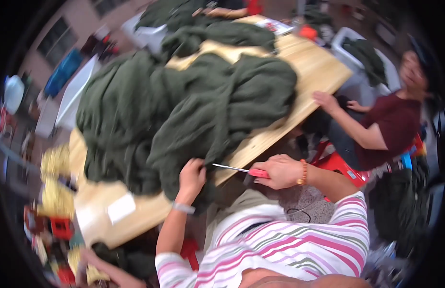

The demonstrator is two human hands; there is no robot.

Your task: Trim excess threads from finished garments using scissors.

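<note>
A large heap of dark green knitted fabric [222, 96] lies bunched on the wooden table [323, 62] and hangs over its near edge. My left hand [191, 178] is at the near edge of the heap with its fingers curled, closed on a fold of the fabric. In my right hand [281, 172], fingers wrapped around its red handle, is a screwdriver [234, 168] with a thin metal shaft. The shaft points left toward the fabric beside my left hand, its tip close to the cloth. Whether the tip touches the cloth I cannot tell.
At the right a co-worker [393, 115] sits with one hand on the table edge. Another person's arm [107, 269] shows at lower left. A white paper [121, 208] lies on the table. A white bin [349, 36] holds green fabric at far right. Yellow bundles [56, 197] stand left.
</note>
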